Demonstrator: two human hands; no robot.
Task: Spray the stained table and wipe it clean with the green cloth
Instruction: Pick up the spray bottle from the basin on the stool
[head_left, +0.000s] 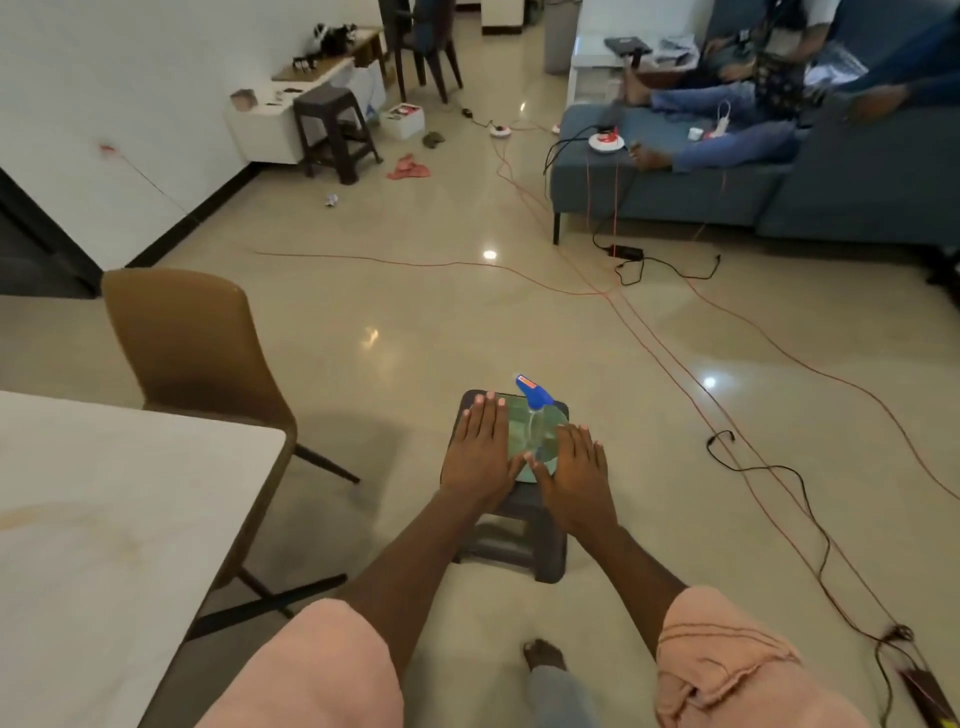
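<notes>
**Both hands flat above the stool**

Clearly, your left hand (480, 447) and right hand (574, 475) were spread with straight fingers, grasping nothing, just below the centre of the frame. You held them over the dark stool (511, 540), where the green cloth (522, 423) lay with the blue-topped spray bottle (537, 402) standing on it between your hands. Whether your palms touched the cloth could not be told. At the lower left of the frame sat the white table (119, 519), with a faint brownish stain (78, 519) on it, and a brown chair (197, 343) beside it.
</notes>
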